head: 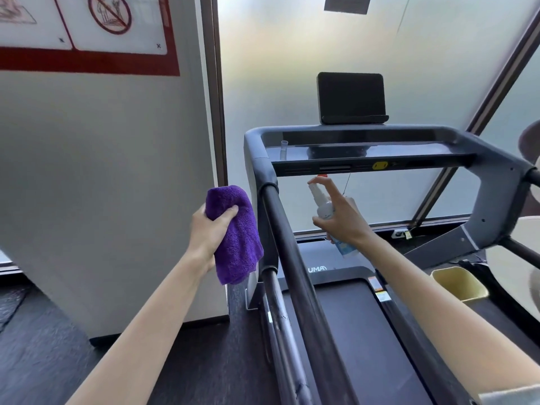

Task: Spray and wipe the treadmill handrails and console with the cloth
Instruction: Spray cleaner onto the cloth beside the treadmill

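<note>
We stand beside one treadmill (365, 331) on a dark floor (43, 346), with a frosted glass wall (292, 68) filling the upper middle of the frame and a pale partition (102, 171) at the left carrying a red-bordered sign (87, 30) in the upper left corner. We count one cloth, one spray bottle, one dark screen (351, 97) above the console (365, 150), and two long handrails, the nearer one (295, 273) running down the centre of the frame and the other (523, 249) just showing at the right edge. A yellow bin (458, 283) sits at the lower right. Our left hand (209, 229), left of centre, is curled around the bunched purple cloth (233, 232), just beside the nearer handrail. Our right hand (342, 214), at the centre, grips the small clear spray bottle (323, 204) with the forefinger resting on its nozzle top, below the console's front edge
</note>
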